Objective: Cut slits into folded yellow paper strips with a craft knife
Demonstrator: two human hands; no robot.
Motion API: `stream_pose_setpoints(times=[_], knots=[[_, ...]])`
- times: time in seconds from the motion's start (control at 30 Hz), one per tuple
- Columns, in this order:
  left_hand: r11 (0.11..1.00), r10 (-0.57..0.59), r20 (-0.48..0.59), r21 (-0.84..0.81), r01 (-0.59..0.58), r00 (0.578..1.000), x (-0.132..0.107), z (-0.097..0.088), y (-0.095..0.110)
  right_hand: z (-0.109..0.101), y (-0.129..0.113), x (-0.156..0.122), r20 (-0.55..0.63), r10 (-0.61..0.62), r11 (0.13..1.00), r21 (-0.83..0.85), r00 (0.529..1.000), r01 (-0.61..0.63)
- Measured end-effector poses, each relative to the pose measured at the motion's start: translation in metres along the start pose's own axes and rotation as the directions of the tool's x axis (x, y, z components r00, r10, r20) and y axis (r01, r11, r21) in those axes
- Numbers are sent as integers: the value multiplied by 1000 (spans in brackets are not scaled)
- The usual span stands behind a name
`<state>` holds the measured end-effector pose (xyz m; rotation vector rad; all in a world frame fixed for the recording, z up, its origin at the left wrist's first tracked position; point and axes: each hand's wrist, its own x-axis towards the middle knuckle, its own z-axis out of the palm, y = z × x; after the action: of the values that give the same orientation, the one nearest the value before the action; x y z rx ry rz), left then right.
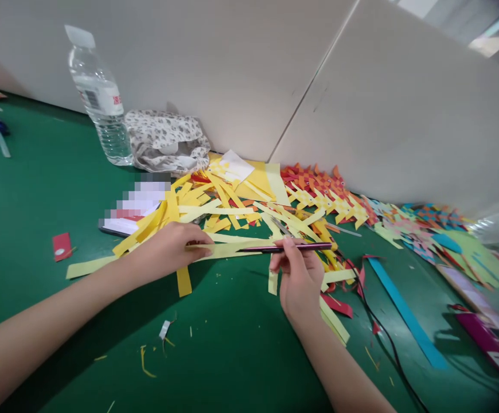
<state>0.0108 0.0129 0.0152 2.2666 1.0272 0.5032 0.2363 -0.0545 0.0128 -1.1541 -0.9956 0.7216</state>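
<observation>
My left hand (170, 248) lies palm down on a pale yellow paper strip (227, 250), fingers curled over it and pressing it to the green table (241, 350). My right hand (297, 276) is closed on a thin dark pen-like tool (288, 248) held level, its tip pointing left along the strip toward my left fingers. Behind both hands lies a loose pile of yellow and orange paper strips (227, 209).
A clear water bottle (98, 97) and a spotted cloth pouch (166, 140) stand by the white wall. Woven paper shapes (331, 195) line the wall to the right. A blue strip (404, 312), a black cable (382, 332) and a small red tag (61, 246) lie about.
</observation>
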Motion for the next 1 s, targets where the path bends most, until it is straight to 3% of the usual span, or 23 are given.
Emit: stream_pose_setpoints(times=[0.07, 0.13, 0.3, 0.47, 0.7, 1.0], knots=[[995, -68, 27, -68, 70, 997, -2, 4, 7, 0, -1, 1, 5, 1, 1000, 12, 1000, -1], [996, -65, 73, -48, 69, 995, -3, 6, 13, 1, -2, 0, 25, 0, 1000, 16, 1000, 0], [985, 48, -50, 169, -39, 998, -3, -12, 7, 4, -1, -2, 67, 1, 1000, -18, 998, 0], [974, -63, 108, 223, 37, 992, -3, -31, -5, 6, -1, -1, 69, 62, 998, -2, 996, -62], [983, -83, 167, 178, 53, 982, -3, -25, -2, 8, -1, -1, 159, 161, 986, 10, 974, -165], [995, -47, 180, 98, 29, 982, -4, -21, -4, 17, 5, -6, 255, 206, 978, -72, 945, -194]])
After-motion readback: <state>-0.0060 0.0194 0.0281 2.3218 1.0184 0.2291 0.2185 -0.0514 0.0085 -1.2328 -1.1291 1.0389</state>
